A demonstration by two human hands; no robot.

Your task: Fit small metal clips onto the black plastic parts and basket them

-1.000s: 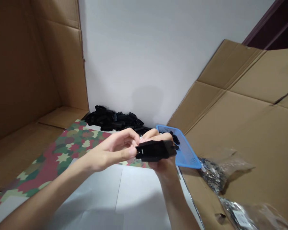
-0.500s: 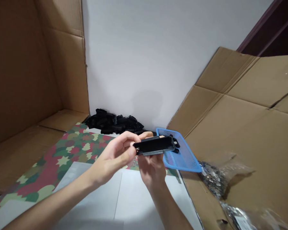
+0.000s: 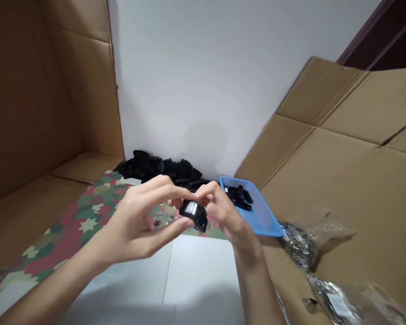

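A small black plastic casing (image 3: 194, 214) is held up in front of me, its glossy curved side catching the light. My left hand (image 3: 135, 221) grips it between thumb and forefinger from the left. From the right, the bent fingers of my right hand (image 3: 225, 214) close on its upper right edge, and some fingertips are hidden behind it. Just beyond my left thumb, small silvery metal parts (image 3: 158, 219) lie on the camouflage-patterned sheet (image 3: 88, 225).
Behind my hands, a heap of black casings (image 3: 144, 167) rests against the white wall. A blue basket (image 3: 265, 221) at right contains several black pieces. Plastic bags of metal parts (image 3: 299, 246) lie on cardboard (image 3: 358, 180). White panels (image 3: 203, 275) cover the near surface.
The casing has been turned from lengthwise, hollow side visible, to end-on with its glossy side showing. My right hand has moved from beneath it to its right side.
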